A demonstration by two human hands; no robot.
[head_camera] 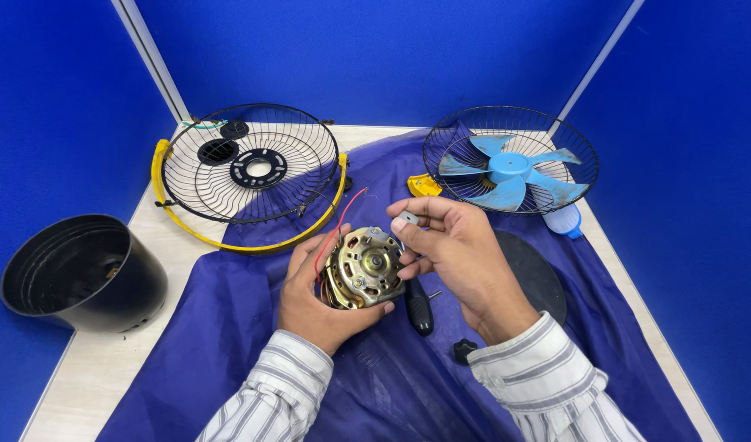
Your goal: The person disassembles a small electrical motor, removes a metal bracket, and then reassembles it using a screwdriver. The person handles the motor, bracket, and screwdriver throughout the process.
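My left hand [314, 299] cups a brass-coloured fan motor [363, 266] from below and the left, its shaft facing up. A red wire [336, 225] loops up from the motor. My right hand [453, 250] reaches over the motor's right side and pinches a small grey part [408, 218] between thumb and forefinger just above it. A black-handled screwdriver [419, 307] lies on the blue cloth [228, 327] under my right hand.
A black wire guard with a yellow rim [249, 173] leans at the back left. Another guard holding a blue fan blade [510, 168] sits back right. A black housing [81, 274] stands at left, a black round disc [535, 274] at right, a small black knob [464, 350] near my right wrist.
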